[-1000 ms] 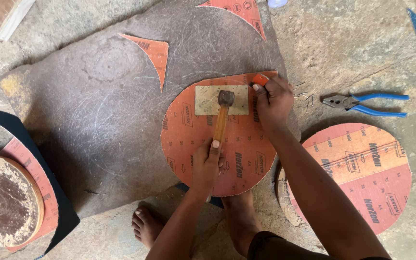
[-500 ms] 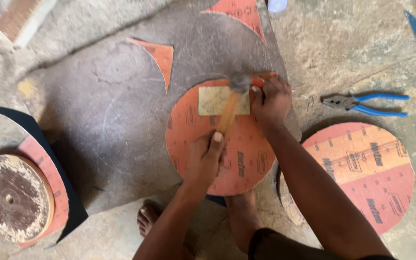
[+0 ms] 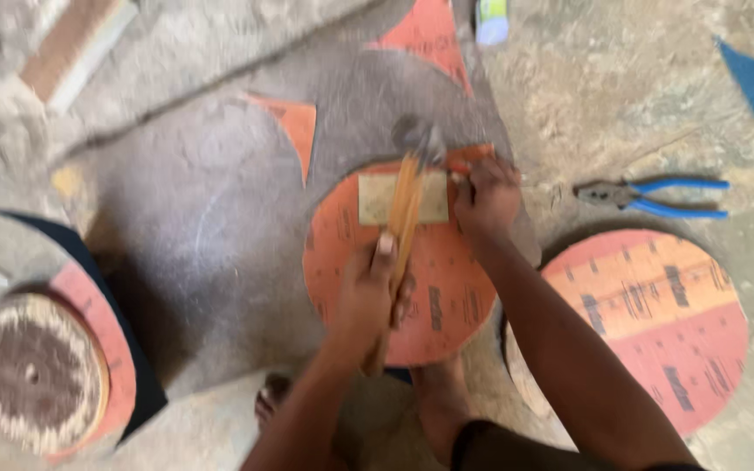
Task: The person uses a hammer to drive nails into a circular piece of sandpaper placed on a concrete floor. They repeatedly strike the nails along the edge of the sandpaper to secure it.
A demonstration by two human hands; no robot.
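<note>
Covering rough concrete floor [image 3: 621, 96]: grey slab [image 3: 194, 209]

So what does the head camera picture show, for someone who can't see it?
A person's left hand grips a wooden-handled hammer over a round orange disc, while the right hand presses near a tan patch. Blue-handled pliers lie nearby.

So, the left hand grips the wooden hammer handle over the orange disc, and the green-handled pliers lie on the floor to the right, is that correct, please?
Not quite: the pliers have blue handles, not green, as the head view shows. The rest holds: the left hand grips the wooden hammer handle over the orange disc, and the pliers lie on the floor to the right.
</note>
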